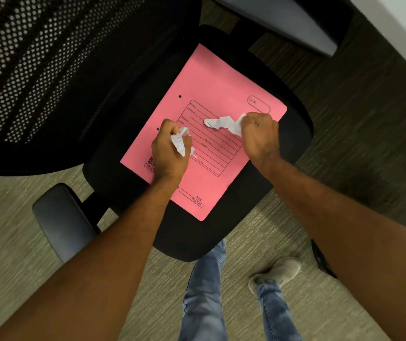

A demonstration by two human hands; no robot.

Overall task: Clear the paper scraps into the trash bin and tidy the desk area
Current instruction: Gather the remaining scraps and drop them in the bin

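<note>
In view are 2 hands, the left hand (170,153) and the right hand (259,134), 2 crumpled white paper scraps, one (179,141) in the left and one (221,123) in the right, 1 pink file folder (211,89), 1 black office chair (293,124) with 2 armrests, and 1 shoe (283,270).

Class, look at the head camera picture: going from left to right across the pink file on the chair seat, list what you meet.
Left hand → crumpled white scrap in it → long white scrap → right hand, all over the pink file on the chair seat.
</note>
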